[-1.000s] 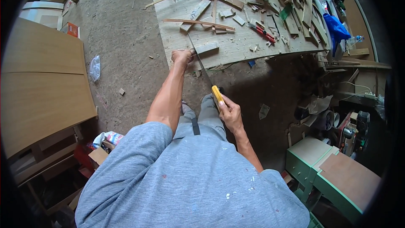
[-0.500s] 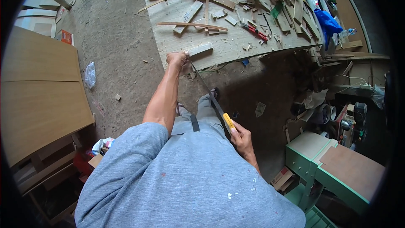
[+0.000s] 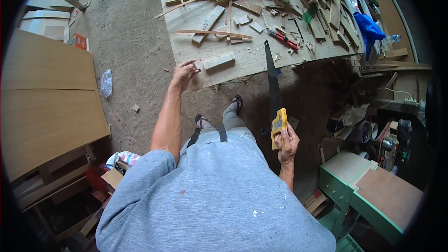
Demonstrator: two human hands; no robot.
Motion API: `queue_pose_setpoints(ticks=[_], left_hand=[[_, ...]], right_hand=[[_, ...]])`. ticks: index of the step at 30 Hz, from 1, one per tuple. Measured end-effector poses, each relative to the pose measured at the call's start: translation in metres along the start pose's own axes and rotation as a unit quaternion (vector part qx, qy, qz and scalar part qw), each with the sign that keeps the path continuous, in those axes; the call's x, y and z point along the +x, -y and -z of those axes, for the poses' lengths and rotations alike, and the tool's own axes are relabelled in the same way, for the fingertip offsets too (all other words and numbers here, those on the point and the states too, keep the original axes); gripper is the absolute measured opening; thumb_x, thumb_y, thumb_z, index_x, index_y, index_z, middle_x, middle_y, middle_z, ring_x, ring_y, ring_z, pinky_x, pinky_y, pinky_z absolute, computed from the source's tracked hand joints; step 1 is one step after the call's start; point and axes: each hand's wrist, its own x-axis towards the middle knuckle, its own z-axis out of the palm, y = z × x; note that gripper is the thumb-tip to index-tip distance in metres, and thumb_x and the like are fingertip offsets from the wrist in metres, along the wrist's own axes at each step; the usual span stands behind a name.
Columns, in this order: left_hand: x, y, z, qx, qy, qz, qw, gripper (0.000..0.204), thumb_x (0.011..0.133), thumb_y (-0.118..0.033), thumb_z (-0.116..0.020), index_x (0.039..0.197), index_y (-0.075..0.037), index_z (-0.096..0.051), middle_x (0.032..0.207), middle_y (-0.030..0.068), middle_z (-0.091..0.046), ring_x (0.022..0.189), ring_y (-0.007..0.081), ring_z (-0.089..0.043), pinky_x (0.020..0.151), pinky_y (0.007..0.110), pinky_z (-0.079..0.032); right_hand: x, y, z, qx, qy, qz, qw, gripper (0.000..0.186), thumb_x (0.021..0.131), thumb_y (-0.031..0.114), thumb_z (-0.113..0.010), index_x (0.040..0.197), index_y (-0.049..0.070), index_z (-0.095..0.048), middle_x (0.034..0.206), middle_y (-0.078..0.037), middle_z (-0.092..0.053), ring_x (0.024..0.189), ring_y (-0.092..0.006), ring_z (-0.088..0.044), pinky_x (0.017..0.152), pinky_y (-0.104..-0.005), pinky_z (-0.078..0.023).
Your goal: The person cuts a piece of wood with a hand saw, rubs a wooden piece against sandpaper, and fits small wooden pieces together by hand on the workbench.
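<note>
My right hand [image 3: 286, 143] grips the yellow handle [image 3: 279, 124] of a hand saw, its long dark blade [image 3: 273, 81] pointing forward and a little left, raised beside the plywood worktop's near edge. My left hand [image 3: 185, 73] has its fingers loosely bent and apart, holding nothing, at the worktop's [image 3: 185, 51] near left corner. Just right of those fingers a short pale wood block [image 3: 219, 60] lies on the plywood. Beyond it are a thin reddish strip [image 3: 212, 32], several offcuts [image 3: 208, 21] and a red-and-black hand tool [image 3: 283, 38].
A large wooden panel [image 3: 49, 107] stands on the left, with a plastic bag [image 3: 106, 84] on the concrete floor [image 3: 130, 56] beside it. Blue cloth [image 3: 368, 28] lies at the worktop's right. A green-edged cabinet [image 3: 345, 177] and cluttered machinery [image 3: 392, 142] are at the lower right.
My left hand has let go of the pale block and drawn back leftward. The saw has come away from the block, swung rightward and turned to show its flat side.
</note>
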Motion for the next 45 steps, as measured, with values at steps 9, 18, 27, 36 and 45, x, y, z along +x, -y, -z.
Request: queue_pose_setpoints(ticks=[9, 18, 27, 36, 45], left_hand=[[0.001, 0.011, -0.136, 0.335, 0.018, -0.118, 0.935, 0.039, 0.089, -0.018, -0.072, 0.124, -0.003, -0.065, 0.109, 0.0162, -0.071, 0.092, 0.0227, -0.070, 0.082, 0.032, -0.059], [0.090, 0.023, -0.238, 0.467, 0.057, -0.295, 0.832, 0.028, 0.094, -0.011, -0.062, 0.120, -0.001, -0.067, 0.115, 0.0212, -0.070, 0.103, 0.0316, -0.068, 0.094, 0.038, -0.055], [0.036, -0.037, -0.092, 0.688, 0.182, -0.328, 0.621, 0.066, 0.074, 0.011, -0.049, 0.136, -0.011, -0.055, 0.130, 0.0235, -0.050, 0.109, 0.0385, -0.060, 0.094, 0.042, -0.050], [0.069, -0.061, -0.065, 0.736, 0.400, -0.413, 0.357, 0.087, 0.075, 0.008, -0.059, 0.148, -0.037, -0.045, 0.153, 0.0131, -0.038, 0.135, 0.0370, -0.042, 0.107, 0.045, -0.043], [0.085, -0.045, -0.053, 0.659, 0.481, -0.490, 0.307, 0.029, 0.086, -0.023, -0.066, 0.111, -0.009, -0.065, 0.113, 0.0091, -0.060, 0.122, 0.0271, -0.050, 0.105, 0.050, -0.038]], right_hand=[[0.093, 0.033, 0.013, -0.006, 0.033, 0.042, 0.999, 0.048, 0.101, 0.016, -0.056, 0.140, -0.010, -0.048, 0.059, 0.006, -0.045, 0.050, -0.0005, -0.037, 0.049, -0.0195, -0.031], [0.137, 0.057, 0.039, 0.057, 0.004, 0.075, 0.996, 0.048, 0.102, 0.018, -0.054, 0.138, -0.013, -0.046, 0.059, 0.006, -0.041, 0.051, -0.0029, -0.036, 0.053, -0.0207, -0.033], [0.125, 0.052, 0.035, 0.112, -0.100, 0.110, 0.982, 0.067, 0.096, 0.033, -0.054, 0.140, -0.016, -0.040, 0.060, 0.002, -0.041, 0.051, -0.0062, -0.039, 0.055, -0.0210, -0.034], [0.032, 0.004, -0.075, 0.098, -0.264, 0.097, 0.955, 0.055, 0.095, 0.022, -0.057, 0.140, -0.008, -0.048, 0.062, 0.005, -0.043, 0.053, -0.0030, -0.038, 0.053, -0.0196, -0.033], [-0.061, -0.046, -0.250, 0.172, -0.353, 0.094, 0.915, 0.064, 0.094, 0.029, -0.056, 0.141, -0.012, -0.043, 0.063, 0.004, -0.042, 0.055, -0.0045, -0.039, 0.056, -0.0206, -0.033]])
